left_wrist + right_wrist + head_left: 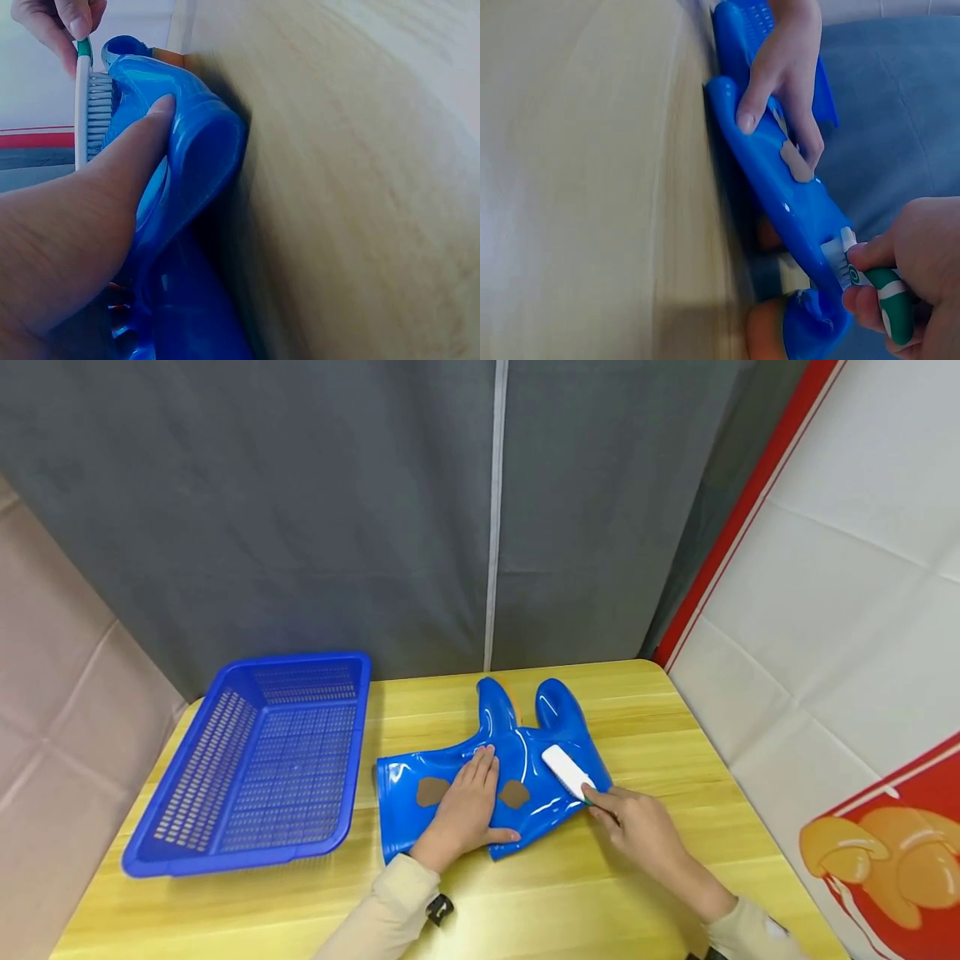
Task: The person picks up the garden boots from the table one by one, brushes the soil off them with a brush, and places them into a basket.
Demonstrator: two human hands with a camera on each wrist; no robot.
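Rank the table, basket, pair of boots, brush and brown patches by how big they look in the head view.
1. Wooden table
2. Blue basket
3. Pair of blue boots
4. White brush, visible part
5. Brown patches, too alike to rank apart

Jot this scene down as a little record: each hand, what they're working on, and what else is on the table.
Left hand: rests on two glossy blue rubber-looking boots
Right hand: holds a white-and-green bristle brush, bristles toward the boots
Brown patches: two, on the boots, one either side of the left hand
Blue perforated plastic basket: left of the boots
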